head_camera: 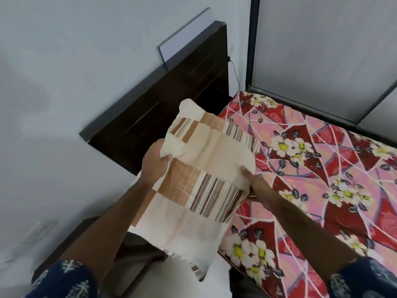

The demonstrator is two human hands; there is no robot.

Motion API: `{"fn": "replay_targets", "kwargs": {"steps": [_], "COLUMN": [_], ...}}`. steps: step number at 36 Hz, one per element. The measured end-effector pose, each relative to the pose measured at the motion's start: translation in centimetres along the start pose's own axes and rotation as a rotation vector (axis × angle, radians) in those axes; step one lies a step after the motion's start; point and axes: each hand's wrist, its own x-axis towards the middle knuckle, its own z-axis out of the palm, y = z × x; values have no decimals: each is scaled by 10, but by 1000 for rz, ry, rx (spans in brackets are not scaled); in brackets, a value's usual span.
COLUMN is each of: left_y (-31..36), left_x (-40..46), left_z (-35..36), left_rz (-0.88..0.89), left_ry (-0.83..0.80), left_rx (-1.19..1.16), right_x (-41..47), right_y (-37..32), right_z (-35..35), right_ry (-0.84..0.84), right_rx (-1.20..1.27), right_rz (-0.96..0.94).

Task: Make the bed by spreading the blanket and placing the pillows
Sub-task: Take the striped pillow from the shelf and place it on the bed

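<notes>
Pillow point(199, 168): held in the air over the bed's near left edge, long axis from lower centre up toward the headboard point(163, 93).
Left hand point(153, 164): grips left edge, thumb on top.
Right hand point(250, 183): pinches right edge.
Bed point(322, 179): floral sheet, to the right.

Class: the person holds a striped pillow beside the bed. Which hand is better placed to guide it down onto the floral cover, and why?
Probably the right hand. It grips the cream and brown striped pillow on the edge nearest the red floral bed cover. The left hand holds the far edge, over the dark wooden headboard.
</notes>
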Motion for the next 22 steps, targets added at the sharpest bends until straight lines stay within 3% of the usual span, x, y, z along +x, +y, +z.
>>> {"fn": "replay_targets", "kwargs": {"steps": [5,15,18,22], "left_y": [-42,-134,-186,-260], "left_x": [85,199,225,234], "left_z": [6,43,78,123], "left_rz": [51,218,285,437], "left_ry": [29,101,8,-264], "left_rx": [179,469,548,752], "right_x": [74,215,272,333], "right_y": [-14,11,31,51], "right_z": [41,134,167,204], "right_ry": [-75,163,151,166], "right_rx": [104,223,189,3], "right_rz": [141,21,16,1]}}
